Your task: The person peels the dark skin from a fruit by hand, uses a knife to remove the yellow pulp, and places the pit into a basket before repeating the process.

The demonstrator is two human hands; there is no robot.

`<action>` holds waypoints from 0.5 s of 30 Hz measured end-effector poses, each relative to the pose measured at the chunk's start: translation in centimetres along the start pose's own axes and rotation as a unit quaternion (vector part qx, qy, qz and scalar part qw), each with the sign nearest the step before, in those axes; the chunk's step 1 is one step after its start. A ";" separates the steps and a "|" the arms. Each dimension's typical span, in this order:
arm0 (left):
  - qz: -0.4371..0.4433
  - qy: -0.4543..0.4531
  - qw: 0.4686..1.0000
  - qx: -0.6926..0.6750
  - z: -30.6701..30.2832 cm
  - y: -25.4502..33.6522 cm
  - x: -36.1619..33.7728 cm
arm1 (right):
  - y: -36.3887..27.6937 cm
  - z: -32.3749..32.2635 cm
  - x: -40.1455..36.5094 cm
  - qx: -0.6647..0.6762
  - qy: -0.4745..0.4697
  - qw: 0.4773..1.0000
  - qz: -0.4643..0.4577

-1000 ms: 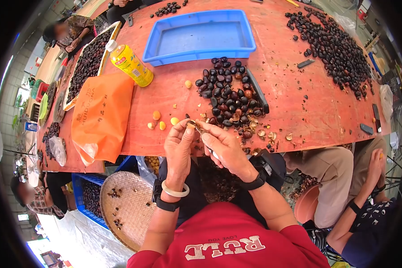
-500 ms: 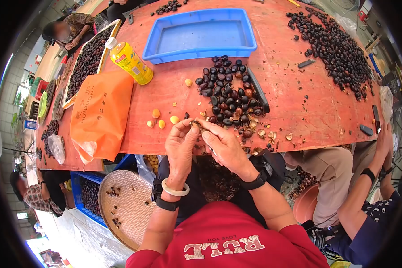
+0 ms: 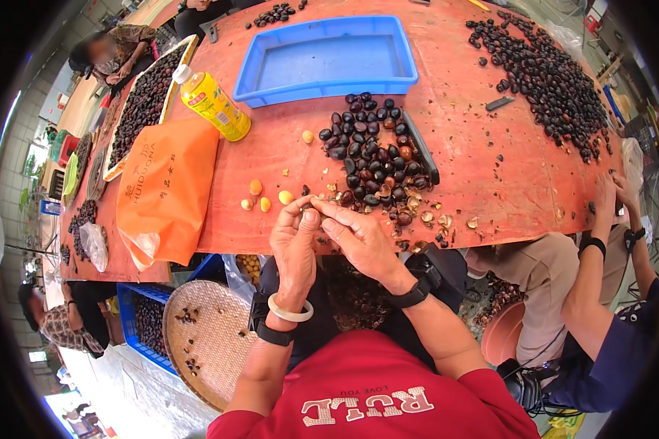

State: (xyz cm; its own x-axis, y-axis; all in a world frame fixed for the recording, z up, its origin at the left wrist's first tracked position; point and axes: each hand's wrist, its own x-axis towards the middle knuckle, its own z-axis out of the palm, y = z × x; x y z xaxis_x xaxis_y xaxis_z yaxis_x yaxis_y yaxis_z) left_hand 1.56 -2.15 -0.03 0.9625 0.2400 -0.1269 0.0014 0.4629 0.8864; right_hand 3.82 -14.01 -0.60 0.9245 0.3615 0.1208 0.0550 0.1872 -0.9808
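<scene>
Over the table's near edge, my left hand point(image 3: 294, 245) and my right hand point(image 3: 362, 238) meet at the fingertips. Both are closed in a pinch around a small chestnut-like nut, mostly hidden by the fingers. A pile of dark glossy nuts point(image 3: 373, 150) lies just beyond my right hand, with broken brown shells point(image 3: 426, 217) at its near side. Several yellow peeled kernels point(image 3: 285, 197) rest left of and beyond my left hand. A dark, long tray-like piece point(image 3: 422, 150) borders the pile on the right.
An empty-looking blue tray point(image 3: 326, 95) stands beyond the pile. Left are a yellow drink bottle point(image 3: 216, 106) and an orange bag point(image 3: 165, 190). A larger nut heap point(image 3: 549, 88) lies far right. Below left is a woven tray point(image 3: 205, 329). A co-worker's arms point(image 3: 593, 263) are at right.
My fingertips have shifted slightly left and closed further over the nut, hiding more of it. The co-worker's hands at right have moved up and left over the table.
</scene>
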 end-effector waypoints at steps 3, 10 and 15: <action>0.040 -0.013 0.999 -0.016 -0.1 -0.6 0.3 | 0.4 0.6 0.0 0.066 0.012 0.998 0.017; 0.002 -0.007 0.997 -0.074 -0.4 -0.7 1.0 | 0.5 2.0 0.5 0.091 0.060 0.993 0.042; 0.032 -0.047 0.994 -0.089 0.5 -0.1 0.1 | -2.1 -0.6 2.0 0.237 0.141 0.957 0.090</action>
State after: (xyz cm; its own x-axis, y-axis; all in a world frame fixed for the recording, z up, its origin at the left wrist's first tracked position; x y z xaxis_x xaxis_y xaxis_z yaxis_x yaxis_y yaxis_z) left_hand 1.79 -2.54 0.11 0.9800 0.1977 -0.0229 -0.1013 0.5946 0.7976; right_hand 5.77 -14.22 1.56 0.9718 0.1777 -0.1554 -0.2298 0.5628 -0.7940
